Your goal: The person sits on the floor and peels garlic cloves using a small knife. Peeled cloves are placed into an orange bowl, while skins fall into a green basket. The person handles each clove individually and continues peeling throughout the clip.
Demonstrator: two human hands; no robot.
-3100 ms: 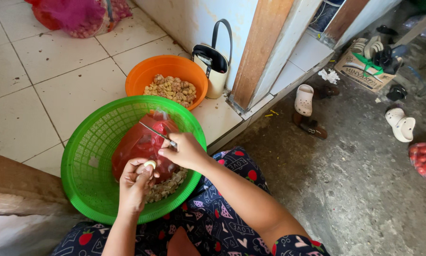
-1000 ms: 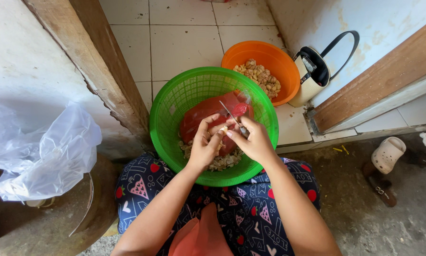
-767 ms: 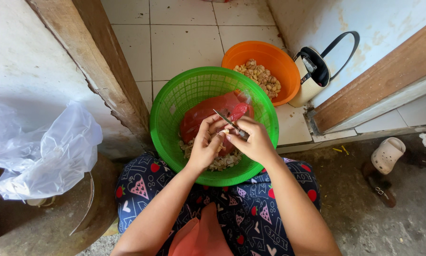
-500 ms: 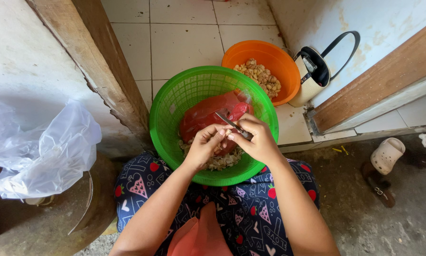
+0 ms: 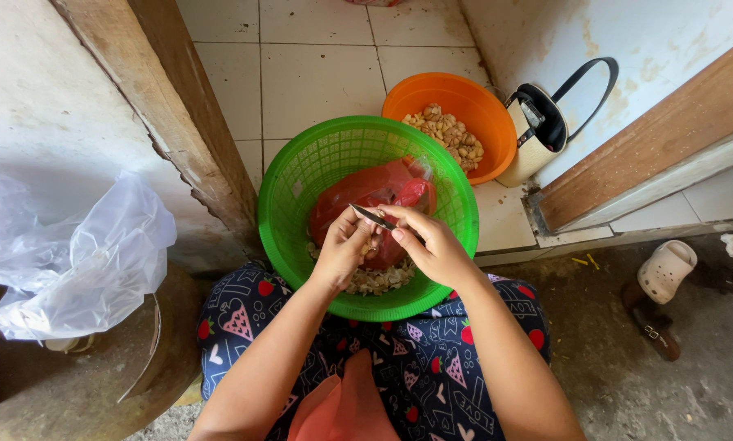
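Holding a small knife point(image 5: 372, 216) in my right hand point(image 5: 433, 245), I keep its blade pointed toward my left hand point(image 5: 344, 247), whose fingers are pinched around a small piece (too hidden by the fingers to identify). Both hands hover over the green basket point(image 5: 301, 171) resting on my lap, which contains a red plastic bag point(image 5: 358, 189) and pale peeled bits point(image 5: 376, 280) at its near side. Just beyond the green basket sits an orange bowl point(image 5: 432, 91) of similar pieces, with a cream bag point(image 5: 531, 140) beside it.
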